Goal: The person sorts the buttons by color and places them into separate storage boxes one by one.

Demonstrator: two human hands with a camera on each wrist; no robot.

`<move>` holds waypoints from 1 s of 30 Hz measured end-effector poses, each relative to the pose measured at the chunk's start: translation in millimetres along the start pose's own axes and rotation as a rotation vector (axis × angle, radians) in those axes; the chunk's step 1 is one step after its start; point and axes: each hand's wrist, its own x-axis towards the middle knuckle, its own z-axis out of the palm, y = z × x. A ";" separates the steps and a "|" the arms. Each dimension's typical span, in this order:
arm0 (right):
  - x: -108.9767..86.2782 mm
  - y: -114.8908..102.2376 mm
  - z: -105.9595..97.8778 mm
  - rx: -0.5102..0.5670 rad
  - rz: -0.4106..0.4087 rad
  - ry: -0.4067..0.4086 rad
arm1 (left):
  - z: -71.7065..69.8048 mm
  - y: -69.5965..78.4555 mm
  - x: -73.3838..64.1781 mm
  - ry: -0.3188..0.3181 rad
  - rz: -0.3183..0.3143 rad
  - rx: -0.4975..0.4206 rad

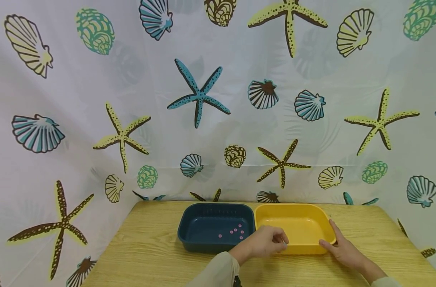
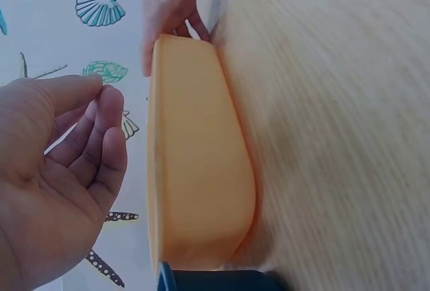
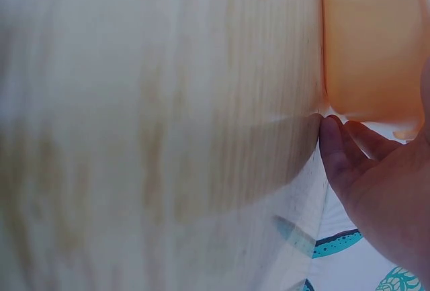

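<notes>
A yellow plastic bin (image 1: 296,250) sits on the table, touching the dark blue bin (image 1: 198,246) on its left. Several tiny pink rings (image 1: 231,232) lie in the blue bin. My left hand (image 1: 262,241) hovers at the front left of the yellow bin, fingers curled and thumb tip meeting the index finger. In the left wrist view, nothing clear shows between those fingertips (image 2: 107,93). My right hand (image 1: 345,249) holds the yellow bin by its front right corner, thumb at the front rim and fingers along the right side. The yellow bin's near floor is partly hidden.
Both bins stand toward the back of a wooden table (image 1: 149,235). Behind and at the sides hangs a white curtain (image 1: 232,131) printed with shells and starfish.
</notes>
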 end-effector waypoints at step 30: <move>2.3 2.1 -0.8 -0.001 0.007 -0.001 | -13.6 -4.7 41.3 0.201 -0.166 -0.029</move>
